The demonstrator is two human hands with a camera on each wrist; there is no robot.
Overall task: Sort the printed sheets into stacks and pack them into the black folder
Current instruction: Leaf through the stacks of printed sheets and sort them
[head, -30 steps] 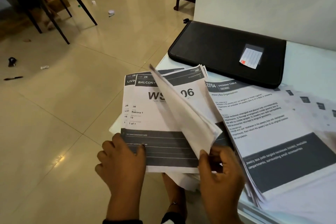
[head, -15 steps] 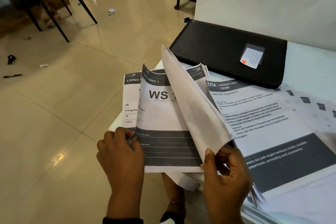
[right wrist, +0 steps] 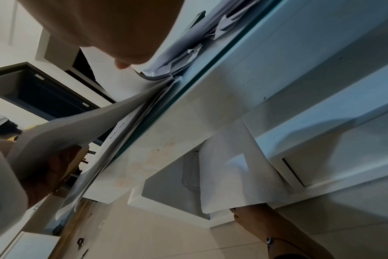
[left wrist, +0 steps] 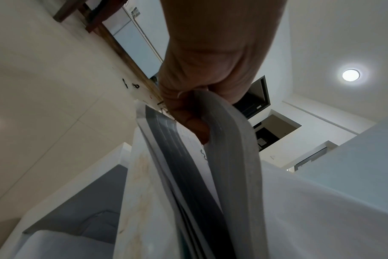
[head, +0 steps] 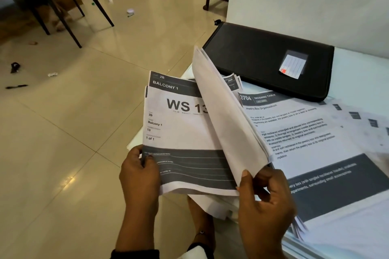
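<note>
My left hand point(head: 145, 161) grips the lower left corner of a printed sheet point(head: 181, 132) headed "BALCONY 1, WS 13", which tops a pile hanging over the table's near corner. With thumb and fingers, my right hand point(head: 253, 176) pinches the bottom corner of several lifted sheets point(head: 227, 124), blank backs up, raised and turned to the right. The black folder point(head: 267, 59) lies closed at the back of the table, beyond both hands. In the left wrist view my thumb point(left wrist: 195, 122) presses the sheets' edge point(left wrist: 188, 175). The right wrist view shows the lifted sheets point(right wrist: 66, 136) curving up.
A stack headed "2704 DRESSING TABLE" point(head: 305, 132) lies right of my hands on the white table point(head: 362, 78), with more sheets fanned out at the far right. Chair legs point(head: 69, 17) and small litter are on the tiled floor at left. My bare foot point(head: 202, 216) is below the table.
My right hand has raised the turned sheets higher and further right, uncovering "WS 13". The Balcony 1 sheet in my left hand now covers the Living Room sheet seen earlier.
</note>
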